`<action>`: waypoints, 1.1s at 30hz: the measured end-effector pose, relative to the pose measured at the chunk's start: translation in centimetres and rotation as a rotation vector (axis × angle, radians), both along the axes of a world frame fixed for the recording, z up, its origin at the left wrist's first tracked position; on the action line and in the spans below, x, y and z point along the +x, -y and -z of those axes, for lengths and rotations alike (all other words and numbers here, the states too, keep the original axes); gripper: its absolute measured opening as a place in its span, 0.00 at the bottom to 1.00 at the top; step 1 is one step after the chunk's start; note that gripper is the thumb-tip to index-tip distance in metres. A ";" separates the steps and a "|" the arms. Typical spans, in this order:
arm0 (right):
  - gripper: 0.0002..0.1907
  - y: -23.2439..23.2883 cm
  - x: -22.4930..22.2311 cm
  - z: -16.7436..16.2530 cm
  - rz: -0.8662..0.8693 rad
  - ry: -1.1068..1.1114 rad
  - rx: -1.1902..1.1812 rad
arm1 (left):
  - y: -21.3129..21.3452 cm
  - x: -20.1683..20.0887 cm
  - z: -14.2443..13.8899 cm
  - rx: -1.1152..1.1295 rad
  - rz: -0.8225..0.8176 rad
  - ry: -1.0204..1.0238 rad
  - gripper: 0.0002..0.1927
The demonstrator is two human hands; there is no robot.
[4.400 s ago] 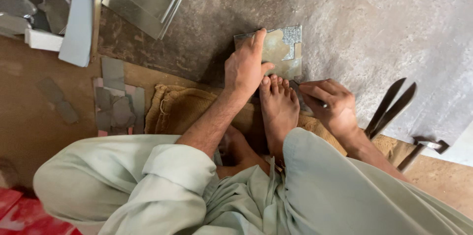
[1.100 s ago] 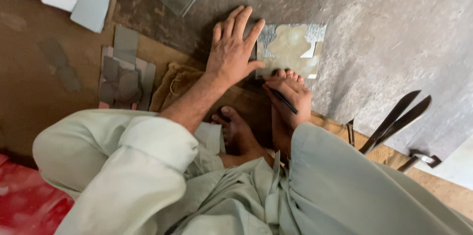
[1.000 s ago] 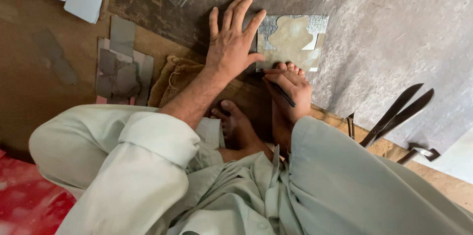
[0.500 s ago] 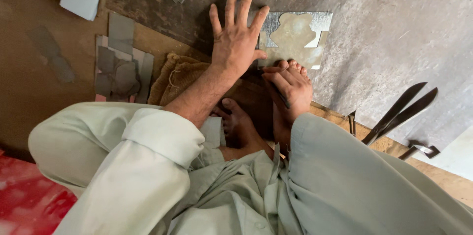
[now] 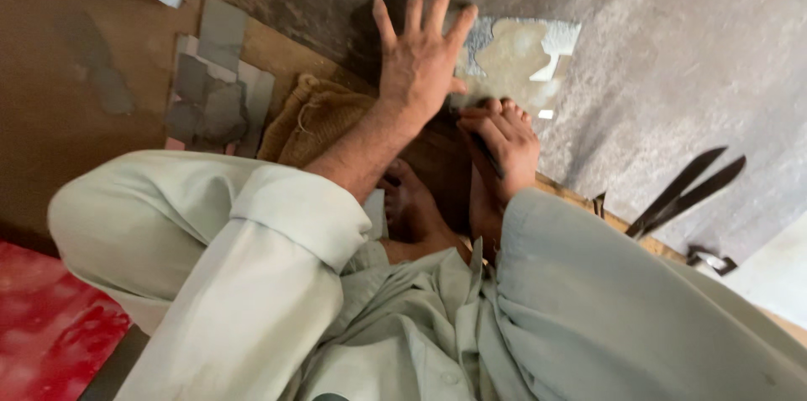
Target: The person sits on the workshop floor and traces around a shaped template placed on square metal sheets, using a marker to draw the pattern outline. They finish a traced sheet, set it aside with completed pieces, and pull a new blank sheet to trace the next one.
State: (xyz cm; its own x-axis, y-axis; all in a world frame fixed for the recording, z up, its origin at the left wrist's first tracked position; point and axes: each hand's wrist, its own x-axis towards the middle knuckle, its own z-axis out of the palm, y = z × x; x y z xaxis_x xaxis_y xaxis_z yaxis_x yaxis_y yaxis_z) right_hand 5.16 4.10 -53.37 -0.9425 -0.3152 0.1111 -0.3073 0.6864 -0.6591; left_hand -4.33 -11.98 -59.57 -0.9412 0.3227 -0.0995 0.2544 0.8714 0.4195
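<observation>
Grey floor sheet: left hand, fingers now spread flat, grip empty, has slid up off the plate; right hand still pinches a dark tool.

You were in a floor-level metal workshop. You sat on the bare floor beside a large grey metal sheet spread flat, with a small cut square of sheet metal lying on it. Big black shears lay at the sheet's edge. Offcuts of grey metal were piled to your left, next to a folded burlap sack.
</observation>
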 end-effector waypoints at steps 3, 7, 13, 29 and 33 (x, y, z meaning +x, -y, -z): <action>0.08 -0.4 0.5 0.1 -0.002 -0.011 0.127 | 0.1 0.1 -0.1 0.014 -0.004 -0.016 0.53; 0.08 -0.5 1.0 0.1 0.050 0.019 0.067 | 0.4 0.1 -0.4 0.061 -0.022 -0.038 0.52; 0.09 -1.5 -1.0 1.0 0.197 0.164 -0.099 | 0.9 -0.1 -0.8 0.090 -0.033 0.038 0.47; 0.06 -4.4 -13.7 2.5 -0.145 0.469 -0.215 | -0.8 -1.4 -2.1 0.101 -0.168 -0.024 0.41; 0.07 -4.0 -13.8 1.9 -0.139 0.471 -0.140 | -0.8 -1.9 -2.1 0.032 -0.261 0.187 0.39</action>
State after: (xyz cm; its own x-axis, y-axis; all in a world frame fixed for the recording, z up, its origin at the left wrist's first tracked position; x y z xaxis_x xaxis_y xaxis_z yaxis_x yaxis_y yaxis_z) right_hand -8.59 8.14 -55.25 -0.8509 -0.4534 -0.2654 -0.0367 0.5553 -0.8309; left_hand -6.22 -11.17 -57.46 -0.9590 0.0785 -0.2724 -0.0603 0.8825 0.4664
